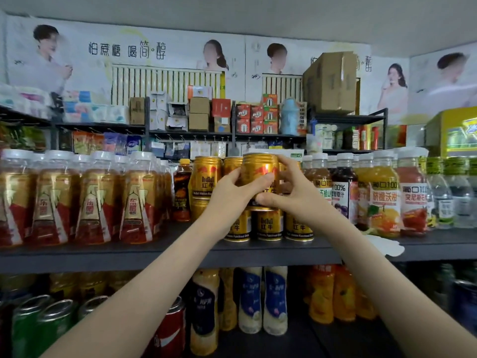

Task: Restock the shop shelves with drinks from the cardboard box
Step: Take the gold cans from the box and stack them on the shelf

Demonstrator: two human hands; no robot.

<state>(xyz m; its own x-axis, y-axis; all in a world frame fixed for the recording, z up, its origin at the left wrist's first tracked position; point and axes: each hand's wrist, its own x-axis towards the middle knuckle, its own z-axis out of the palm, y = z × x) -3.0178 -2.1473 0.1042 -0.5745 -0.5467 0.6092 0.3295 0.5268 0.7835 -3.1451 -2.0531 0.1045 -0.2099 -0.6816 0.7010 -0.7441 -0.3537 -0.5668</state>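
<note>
While both hands [233, 188] [289, 192] grip it, gold can [259, 174] sits between.

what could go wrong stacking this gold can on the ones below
1. The gold can, gripped by the left hand and right hand, goes onto the lower cans near the shelf edge; set off-centre it might tip and fall forward.
2. The right hand sits close to the juice bottles; withdrawing could knock one.

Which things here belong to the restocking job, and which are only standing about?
Job: gold can, gripped by left hand and right hand; gold cans below it; grey shelf.
Standing about: brown bottles, juice bottles, tissue packs, big cardboard boxes up top.
</note>
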